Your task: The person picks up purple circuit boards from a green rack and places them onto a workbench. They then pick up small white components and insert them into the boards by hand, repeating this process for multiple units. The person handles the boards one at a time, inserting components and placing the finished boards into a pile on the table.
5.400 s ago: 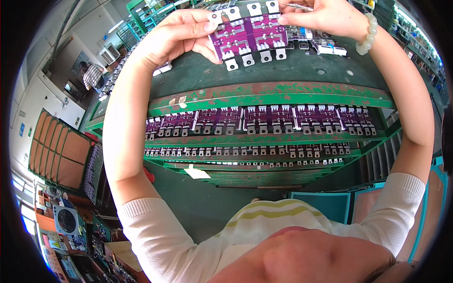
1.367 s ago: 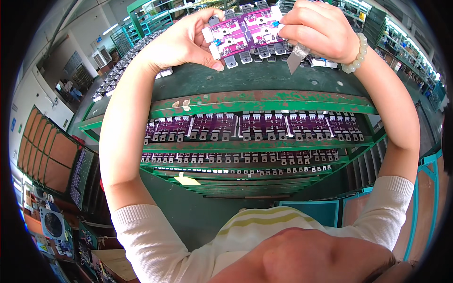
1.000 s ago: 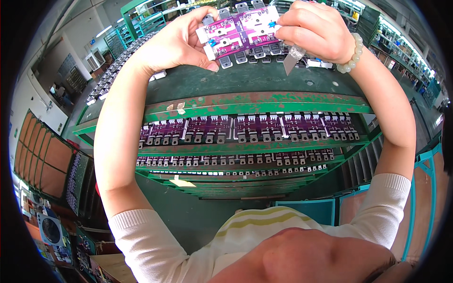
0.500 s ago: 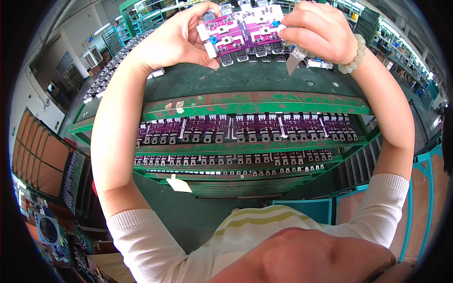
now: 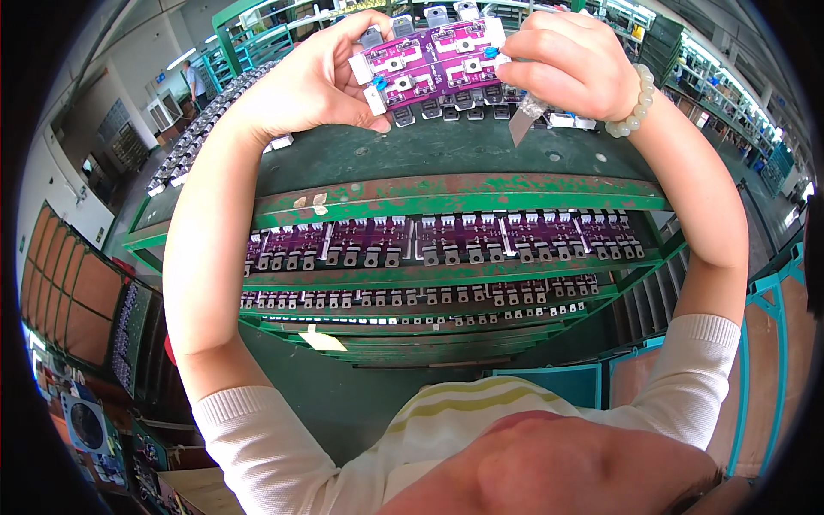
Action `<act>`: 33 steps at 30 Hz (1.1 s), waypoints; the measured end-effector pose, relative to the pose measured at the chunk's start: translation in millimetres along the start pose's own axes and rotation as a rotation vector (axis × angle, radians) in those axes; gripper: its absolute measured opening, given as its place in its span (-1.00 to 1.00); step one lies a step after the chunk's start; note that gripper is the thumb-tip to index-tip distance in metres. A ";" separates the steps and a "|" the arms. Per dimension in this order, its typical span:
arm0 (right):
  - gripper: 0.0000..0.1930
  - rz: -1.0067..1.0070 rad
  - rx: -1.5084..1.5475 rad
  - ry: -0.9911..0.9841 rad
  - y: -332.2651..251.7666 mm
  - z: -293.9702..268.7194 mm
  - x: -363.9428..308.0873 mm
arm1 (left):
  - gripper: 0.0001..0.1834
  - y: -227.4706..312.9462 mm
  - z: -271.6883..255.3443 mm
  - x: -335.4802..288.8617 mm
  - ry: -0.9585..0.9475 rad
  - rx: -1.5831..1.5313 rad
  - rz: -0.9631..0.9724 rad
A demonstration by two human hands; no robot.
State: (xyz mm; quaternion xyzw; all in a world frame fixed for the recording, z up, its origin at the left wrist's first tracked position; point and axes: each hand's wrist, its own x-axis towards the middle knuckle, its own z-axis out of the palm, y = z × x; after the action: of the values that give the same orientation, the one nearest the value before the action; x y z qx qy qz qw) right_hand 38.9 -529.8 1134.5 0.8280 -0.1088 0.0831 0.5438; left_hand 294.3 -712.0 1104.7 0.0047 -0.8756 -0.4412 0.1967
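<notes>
A purple circuit board (image 5: 442, 73) with white connectors, grey metal tabs along its edges and a blue part near each end is raised over the green rack's top shelf (image 5: 369, 159), tilted up at its right. Its left end is gripped by my left hand (image 5: 318, 86), thumb below and fingers behind. My right hand (image 5: 571, 73) is closed at the board's right end, fingertips beside the blue part. From under those fingers juts a flat metal blade (image 5: 520, 127), its upper part wrapped in something clear. Whether the right fingers also pinch the board is hidden.
Rows of similar boards (image 5: 463, 236) fill the lower shelves, behind a chipped green front rail (image 5: 463, 190). More boards (image 5: 206, 133) line the top shelf's left side. A paper tag (image 5: 323, 341) hangs low in front. A person (image 5: 196, 86) stands in the left background.
Both hands and the board have shifted slightly left, and the board tilts a little more. The blade has moved left and down with my right hand. A person in the background shows more fully.
</notes>
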 end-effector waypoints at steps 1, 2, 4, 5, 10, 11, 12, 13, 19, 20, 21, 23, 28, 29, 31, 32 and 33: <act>-0.64 -0.001 0.000 -0.002 0.0 -0.1 -0.5 | -0.09 -0.9 -0.3 0.4 0.006 0.012 0.000; -0.64 -0.002 0.000 -0.004 -0.2 -0.1 -0.9 | -0.09 -1.6 -0.7 0.7 0.011 0.023 0.000; -0.63 -0.005 0.001 -0.002 -0.2 -0.2 0.0 | -0.10 -1.4 -1.1 0.2 0.016 0.044 0.004; -0.64 -0.006 0.003 0.003 -0.5 -0.2 1.2 | -0.10 -0.5 -0.6 -0.3 0.016 0.053 0.009; -0.64 -0.002 0.027 0.006 -1.3 0.4 1.1 | -0.10 5.6 1.8 -0.7 -0.006 0.087 0.008; -0.64 -0.002 0.023 0.000 -1.6 0.1 0.5 | -0.10 5.3 2.5 0.2 -0.011 0.077 0.015; -0.65 -0.001 0.019 -0.006 -1.9 0.1 0.3 | -0.10 3.3 2.1 0.8 -0.010 0.069 0.020; -0.64 -0.002 0.022 -0.004 -1.8 0.2 0.8 | -0.10 1.4 1.6 1.0 -0.007 0.063 0.024; -0.64 -0.006 0.026 0.000 -1.5 0.3 1.3 | -0.07 -0.8 0.7 -0.1 0.015 0.061 0.015; -0.64 -0.005 0.025 0.002 -1.6 0.2 1.6 | -0.07 0.6 1.0 -0.7 0.024 0.045 0.000; -0.64 -0.004 0.024 0.003 -1.6 0.2 2.0 | -0.07 4.0 2.5 -1.4 0.041 0.072 -0.014; -0.64 -0.010 0.020 0.011 -1.2 0.8 1.9 | -0.07 10.3 5.8 -2.3 0.073 0.127 -0.041; -0.64 -0.001 0.030 0.000 -2.0 0.5 1.9 | -0.08 2.7 2.5 -1.0 0.042 0.096 -0.002; -0.64 -0.003 0.030 0.000 -1.8 0.2 2.0 | -0.09 1.3 1.4 -0.4 0.036 0.088 0.014; -0.64 -0.003 0.032 -0.001 -1.6 0.1 2.0 | -0.10 0.8 -0.5 0.2 0.028 0.103 0.005; -0.64 -0.002 0.033 -0.002 -1.4 0.1 2.0 | -0.10 0.3 -0.8 0.4 0.025 0.110 0.000; -0.64 -0.001 0.034 -0.003 -1.4 0.1 1.9 | -0.11 -0.6 -0.3 0.9 0.023 0.093 0.011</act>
State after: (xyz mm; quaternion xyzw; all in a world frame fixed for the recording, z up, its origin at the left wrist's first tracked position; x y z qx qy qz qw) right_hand 41.1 -529.6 1133.7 0.8374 -0.1078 0.0832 0.5293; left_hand 293.5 -712.7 1104.7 0.0140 -0.8928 -0.3989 0.2087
